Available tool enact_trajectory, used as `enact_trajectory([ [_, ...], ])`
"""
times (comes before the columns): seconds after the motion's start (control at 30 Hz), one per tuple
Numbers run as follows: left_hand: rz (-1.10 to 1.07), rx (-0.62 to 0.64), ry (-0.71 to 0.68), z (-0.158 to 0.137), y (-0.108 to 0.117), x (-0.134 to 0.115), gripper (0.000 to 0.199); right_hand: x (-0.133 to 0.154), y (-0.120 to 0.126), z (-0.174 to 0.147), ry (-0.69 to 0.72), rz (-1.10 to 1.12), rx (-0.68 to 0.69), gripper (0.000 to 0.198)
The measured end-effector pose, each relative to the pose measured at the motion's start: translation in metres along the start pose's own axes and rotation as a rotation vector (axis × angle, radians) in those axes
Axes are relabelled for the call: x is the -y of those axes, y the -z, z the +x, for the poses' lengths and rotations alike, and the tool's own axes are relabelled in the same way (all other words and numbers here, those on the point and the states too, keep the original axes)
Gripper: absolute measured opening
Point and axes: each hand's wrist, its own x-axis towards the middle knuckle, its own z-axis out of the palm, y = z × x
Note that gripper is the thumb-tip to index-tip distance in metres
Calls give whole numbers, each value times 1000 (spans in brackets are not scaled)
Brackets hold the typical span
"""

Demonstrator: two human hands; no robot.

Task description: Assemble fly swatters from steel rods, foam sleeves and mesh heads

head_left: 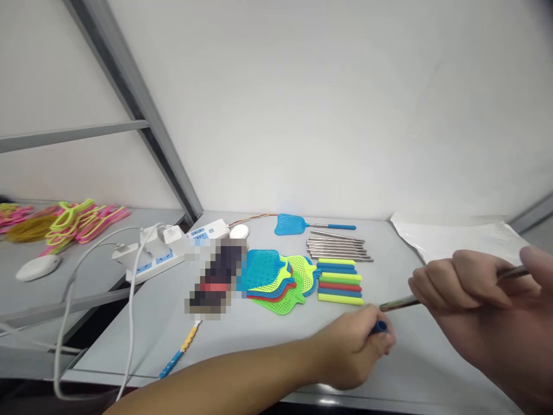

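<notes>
My left hand (352, 349) is closed around a blue handle sleeve (380, 327), whose hollow end faces up out of the fist. My right hand (470, 311) grips a thin metal rod (404, 302) slanting across its fingers. The rod's tip is close to the sleeve's opening; I cannot tell if they touch. Beyond the hands lie several coloured handle sleeves (340, 286) in a row and a group of metal rods (337, 249). Left of these, perforated fly swatter heads (263, 271) overlap in a pile. One assembled blue fly swatter (291, 225) lies at the back.
A blurred-out phone-like object (218, 279) lies left of the swatter heads, with a cable (179, 351) below it. White power strips (155, 265) with plugs and loose cords stand at the left. A plastic bag (458, 236) lies back right. Coloured cords (86, 222) are on the far-left table.
</notes>
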Motion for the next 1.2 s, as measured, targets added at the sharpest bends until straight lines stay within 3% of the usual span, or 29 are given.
enact_trajectory([
  [0.13,19,34,49,2,2,0,21,11,-12,-4,72,50,-53,51],
  [0.37,37,52,69,3,0,1,23,3,-29,5,-26,12,53,54],
  [0.63,31,69,68,8,-1,4,22,-9,-34,10,-41,-71,97,57],
  [0.9,-5,46,42,10,0,5,19,-64,-7,-8,-57,-391,28,47],
  [1.2,27,101,28,9,-2,9,17,-69,2,-29,24,-282,76,43],
])
